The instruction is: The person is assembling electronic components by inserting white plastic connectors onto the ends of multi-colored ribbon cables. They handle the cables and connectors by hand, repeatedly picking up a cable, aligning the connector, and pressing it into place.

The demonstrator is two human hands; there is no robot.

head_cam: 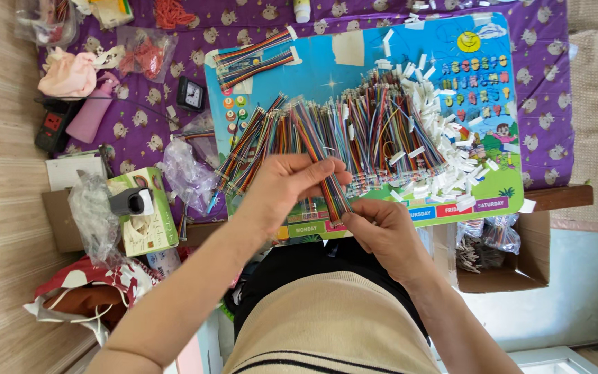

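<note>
Both the left hand (282, 183) and right hand (375, 225) pinch a ribbon cable (323, 170) at the board's (354, 62) near edge.

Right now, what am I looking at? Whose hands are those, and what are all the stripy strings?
The camera sits on a person's head and looks down, so these are that person's own two hands. The left hand and the right hand both pinch one strip of rainbow-coloured ribbon cable. It is a flat band of thin wires, not string. Many more such cables lie in a pile on a blue children's board. Little white connector pieces lie at the right of the pile. Under the board is a purple cloth. A tissue box stands at the left.
</note>
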